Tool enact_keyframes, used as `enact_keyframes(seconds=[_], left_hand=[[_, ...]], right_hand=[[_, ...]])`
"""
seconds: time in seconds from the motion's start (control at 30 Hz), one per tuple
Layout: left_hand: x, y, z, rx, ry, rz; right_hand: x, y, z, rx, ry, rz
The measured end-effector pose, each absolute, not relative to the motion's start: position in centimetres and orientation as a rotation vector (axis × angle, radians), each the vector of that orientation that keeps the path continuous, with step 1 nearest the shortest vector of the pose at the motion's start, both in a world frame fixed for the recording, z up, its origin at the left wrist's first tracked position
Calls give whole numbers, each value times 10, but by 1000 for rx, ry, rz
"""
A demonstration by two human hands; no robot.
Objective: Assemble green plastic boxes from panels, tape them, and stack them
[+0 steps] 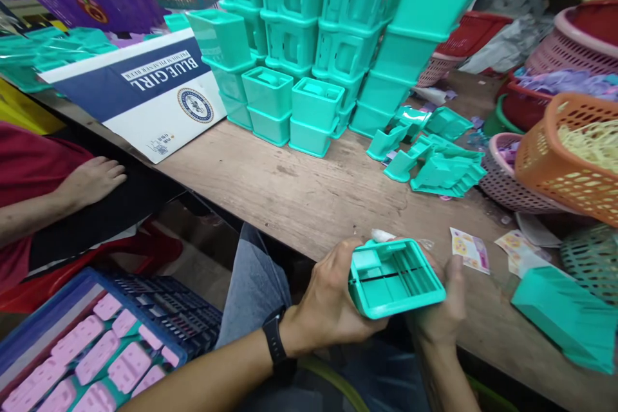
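Note:
Between my two hands, over the front edge of the table, is a teal plastic box (396, 296) with its open side facing me and ridges inside. My left hand (333, 296), below a black wristband, wraps round the box's left side. On its right side my right hand (444, 309) grips it, thumb up along the wall and the other fingers partly hidden. Just beyond the box lie small printed stickers (469, 250). To the right rests a loose teal plastic part (567, 315).
Stacked teal boxes (294, 45) stand at the back, beside a carton (164, 96). Loose teal pieces (449, 170) lie right of them. An orange basket (574, 154) is at the right. A crate (176, 341) holds pink-topped pieces at lower left. Another person's hand (91, 180) rests at left.

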State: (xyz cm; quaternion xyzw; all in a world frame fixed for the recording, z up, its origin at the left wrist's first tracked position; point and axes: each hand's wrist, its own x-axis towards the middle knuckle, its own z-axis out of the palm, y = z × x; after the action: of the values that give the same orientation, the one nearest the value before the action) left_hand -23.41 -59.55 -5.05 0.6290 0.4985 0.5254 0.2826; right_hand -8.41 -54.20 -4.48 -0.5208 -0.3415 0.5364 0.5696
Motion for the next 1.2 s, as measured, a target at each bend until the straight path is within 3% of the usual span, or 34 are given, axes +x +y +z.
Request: enact_keyframes(seconds=[0.2,0.37,0.8,0.97,1.2], left_hand=[[-230,-603,-42,1441,1363,1497],[-224,-608,-48,1389,1209,1604],[-228,-611,-67,1295,1189,1680],[-230,-612,-72,1256,1262,1543],[-276,-588,-33,2009,1440,1183]], right_hand=[[-87,-542,-35,-954,-779,1591],[-102,-559,-26,-818,-697,1628],[-120,-571,-9,-827,-794,1304],[-116,-566,-9,-859,-893,1257],[-99,-562,-8,-920,-1585,700]])
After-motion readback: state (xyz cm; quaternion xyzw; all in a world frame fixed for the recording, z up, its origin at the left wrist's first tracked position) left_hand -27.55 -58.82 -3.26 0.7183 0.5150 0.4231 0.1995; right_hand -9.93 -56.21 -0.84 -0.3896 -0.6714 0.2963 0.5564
